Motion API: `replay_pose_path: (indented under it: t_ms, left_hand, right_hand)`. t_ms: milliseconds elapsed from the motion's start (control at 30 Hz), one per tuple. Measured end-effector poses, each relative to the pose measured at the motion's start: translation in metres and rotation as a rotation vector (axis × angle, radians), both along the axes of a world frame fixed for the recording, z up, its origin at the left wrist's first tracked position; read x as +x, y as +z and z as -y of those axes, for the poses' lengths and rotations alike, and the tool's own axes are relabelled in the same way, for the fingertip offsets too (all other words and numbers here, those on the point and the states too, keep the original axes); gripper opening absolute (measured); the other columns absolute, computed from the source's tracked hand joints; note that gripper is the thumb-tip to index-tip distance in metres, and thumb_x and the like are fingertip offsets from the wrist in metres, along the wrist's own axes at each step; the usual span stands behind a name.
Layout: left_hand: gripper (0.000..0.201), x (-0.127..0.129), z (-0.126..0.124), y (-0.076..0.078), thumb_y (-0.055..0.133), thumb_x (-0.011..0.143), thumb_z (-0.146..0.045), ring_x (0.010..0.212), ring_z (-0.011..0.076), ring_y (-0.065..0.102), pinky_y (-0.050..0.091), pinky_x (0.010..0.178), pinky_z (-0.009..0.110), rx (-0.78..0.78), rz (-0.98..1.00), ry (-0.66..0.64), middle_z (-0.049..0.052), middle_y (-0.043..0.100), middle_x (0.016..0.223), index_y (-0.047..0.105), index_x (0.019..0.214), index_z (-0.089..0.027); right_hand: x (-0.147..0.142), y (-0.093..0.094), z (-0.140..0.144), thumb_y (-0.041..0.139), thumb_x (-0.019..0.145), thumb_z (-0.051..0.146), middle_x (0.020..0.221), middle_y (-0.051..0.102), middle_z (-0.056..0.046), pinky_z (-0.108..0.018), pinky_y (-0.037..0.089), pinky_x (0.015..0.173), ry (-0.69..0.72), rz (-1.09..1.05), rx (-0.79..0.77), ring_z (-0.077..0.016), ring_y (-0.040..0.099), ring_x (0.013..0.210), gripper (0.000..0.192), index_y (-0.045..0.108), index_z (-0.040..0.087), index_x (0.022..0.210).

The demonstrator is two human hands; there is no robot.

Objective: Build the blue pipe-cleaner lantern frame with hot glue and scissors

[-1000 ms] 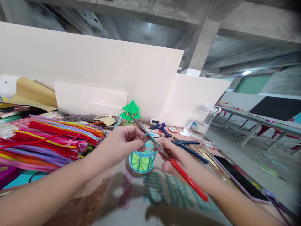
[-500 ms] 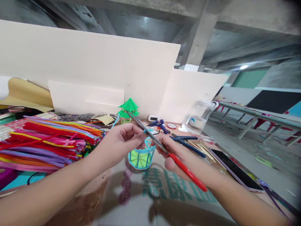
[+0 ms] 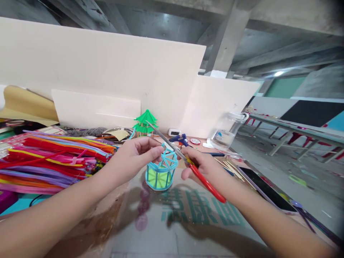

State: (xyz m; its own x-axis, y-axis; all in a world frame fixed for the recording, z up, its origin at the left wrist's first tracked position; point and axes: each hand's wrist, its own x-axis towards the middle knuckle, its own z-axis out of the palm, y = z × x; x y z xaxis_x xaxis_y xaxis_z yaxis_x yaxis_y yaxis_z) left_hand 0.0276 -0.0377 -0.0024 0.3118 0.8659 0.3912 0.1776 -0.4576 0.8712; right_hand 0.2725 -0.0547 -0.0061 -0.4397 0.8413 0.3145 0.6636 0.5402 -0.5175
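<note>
Pinching a thin blue strand at the top of the little blue-and-green cage (image 3: 160, 172), the left hand (image 3: 137, 154) appears to keep the piece taut so the blades can reach it. The right hand (image 3: 200, 166) grips the red-handled scissors (image 3: 188, 163), fingers closed around the handles, with the long metal blades angled up and leftward over the cage top; whether the blades are parted is hard to tell. The cage stands upright on the table (image 3: 188, 229), between the two hands, a round frame of light blue ribs with green panels and a peaked top. A heap of coloured pipe cleaners (image 3: 53, 157) lies at the left, within easy reach. A phone (image 3: 266, 191) lies flat at the right.
</note>
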Motion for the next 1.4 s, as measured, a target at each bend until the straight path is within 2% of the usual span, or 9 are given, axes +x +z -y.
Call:
replay_pose_path:
  t_ms: [233, 333, 500, 667, 867, 1033, 1133, 1300, 1400]
  left_hand:
    - [0.042, -0.022, -0.022, 0.005, 0.077, 0.082, -0.058, 0.079, 0.0166, 0.069, 0.054, 0.07, 0.025, -0.007, -0.012, 0.084, 0.003, 0.077, 0.09, 0.075, 0.098, -0.019]
    - [0.044, -0.029, -0.027, 0.006, 0.076, 0.082, -0.059, 0.08, 0.0174, 0.069, 0.054, 0.07, 0.025, 0.018, -0.057, 0.149, 0.004, 0.079, 0.095, 0.076, 0.101, -0.02]
    - [0.041, -0.026, -0.023, 0.006, 0.075, 0.081, -0.06, 0.072, 0.0176, 0.066, 0.05, 0.065, 0.025, 0.064, -0.196, 0.171, 0.002, 0.076, 0.081, 0.077, 0.086, -0.02]
    - [0.034, -0.02, -0.023, 0.003, 0.069, 0.084, -0.055, 0.076, 0.0189, 0.066, 0.049, 0.068, 0.027, 0.132, -0.281, 0.134, 0.002, 0.076, 0.084, 0.076, 0.087, -0.022]
    - [0.036, -0.022, -0.031, -0.003, 0.064, 0.085, -0.055, 0.077, 0.0201, 0.067, 0.049, 0.067, 0.028, 0.109, -0.263, 0.102, 0.002, 0.073, 0.084, 0.07, 0.097, -0.022]
    - [0.043, -0.026, -0.037, -0.004, 0.064, 0.086, -0.052, 0.071, 0.0212, 0.067, 0.049, 0.063, 0.029, 0.055, -0.241, 0.073, 0.001, 0.071, 0.074, 0.067, 0.118, -0.023]
    - [0.053, -0.027, -0.036, 0.0, 0.063, 0.087, -0.051, 0.072, 0.0219, 0.067, 0.048, 0.062, 0.029, 0.105, -0.227, 0.085, 0.001, 0.07, 0.073, 0.065, 0.131, -0.022]
    - [0.043, -0.033, -0.035, 0.007, 0.061, 0.084, -0.054, 0.08, 0.0232, 0.071, 0.054, 0.068, 0.031, 0.08, -0.282, 0.117, 0.005, 0.078, 0.088, 0.079, 0.105, -0.021]
    - [0.044, -0.039, -0.038, 0.009, 0.062, 0.086, -0.055, 0.091, 0.0255, 0.073, 0.057, 0.077, 0.034, 0.104, -0.329, 0.181, 0.005, 0.08, 0.099, 0.08, 0.111, -0.024]
  right_hand:
    - [0.044, -0.002, -0.045, 0.062, 0.098, 0.046, 0.119, 0.076, -0.016, -0.035, 0.05, 0.083, -0.388, 0.445, -0.005, -0.0328, 0.071, 0.105, 0.04, 0.066, 0.02, 0.127]
    - [0.057, -0.016, -0.059, 0.06, 0.098, 0.044, 0.124, 0.075, -0.016, -0.034, 0.051, 0.087, -0.413, 0.595, -0.08, -0.0324, 0.072, 0.11, 0.038, 0.069, 0.019, 0.126]
    - [0.058, -0.042, -0.072, 0.056, 0.099, 0.033, 0.126, 0.075, -0.02, -0.036, 0.052, 0.084, -0.421, 0.702, -0.201, -0.0337, 0.074, 0.107, 0.044, 0.064, 0.015, 0.137]
    - [0.058, -0.047, -0.073, 0.054, 0.1, 0.035, 0.134, 0.071, -0.02, -0.04, 0.052, 0.092, -0.363, 0.751, -0.203, -0.0371, 0.07, 0.117, 0.046, 0.065, 0.017, 0.141]
    - [0.071, -0.024, -0.075, 0.059, 0.098, 0.043, 0.131, 0.073, -0.014, -0.037, 0.052, 0.092, -0.407, 0.701, -0.155, -0.0334, 0.07, 0.117, 0.046, 0.068, 0.022, 0.137]
    - [0.076, -0.012, -0.106, 0.058, 0.099, 0.042, 0.123, 0.076, -0.014, -0.034, 0.051, 0.088, -0.54, 0.555, -0.136, -0.0301, 0.072, 0.109, 0.042, 0.07, 0.019, 0.132]
    - [0.075, -0.019, -0.133, 0.062, 0.099, 0.037, 0.13, 0.073, -0.019, -0.035, 0.051, 0.093, -0.575, 0.507, -0.144, -0.0316, 0.069, 0.117, 0.048, 0.065, 0.013, 0.14]
    - [0.068, -0.041, -0.169, 0.066, 0.1, 0.037, 0.126, 0.073, -0.012, -0.035, 0.056, 0.094, -0.537, 0.356, -0.213, -0.024, 0.071, 0.108, 0.043, 0.064, 0.014, 0.137]
    - [0.06, -0.056, -0.182, 0.066, 0.101, 0.04, 0.127, 0.069, -0.009, -0.044, 0.06, 0.094, -0.539, 0.273, -0.238, -0.0236, 0.07, 0.108, 0.038, 0.065, 0.017, 0.131]
